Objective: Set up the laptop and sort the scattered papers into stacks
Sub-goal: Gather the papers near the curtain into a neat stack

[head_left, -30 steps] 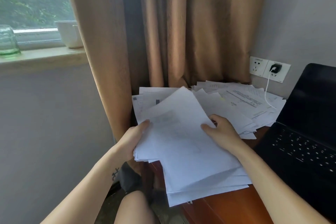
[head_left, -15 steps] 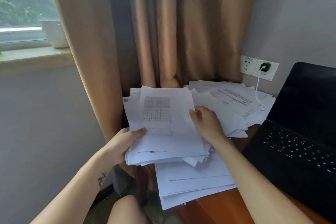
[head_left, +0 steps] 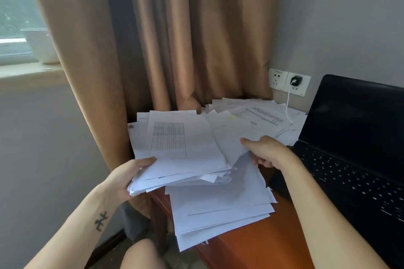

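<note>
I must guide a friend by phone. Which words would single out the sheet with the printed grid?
Below the brown curtain, the left hand holds a thick stack of papers. Its top sheet alone bears a ruled grid; nearby sheets show text or nothing.

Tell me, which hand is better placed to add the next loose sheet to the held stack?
Right, probably. The right hand pinches a sheet beside the scattered papers, while the left hand is busy gripping the stack.
</note>
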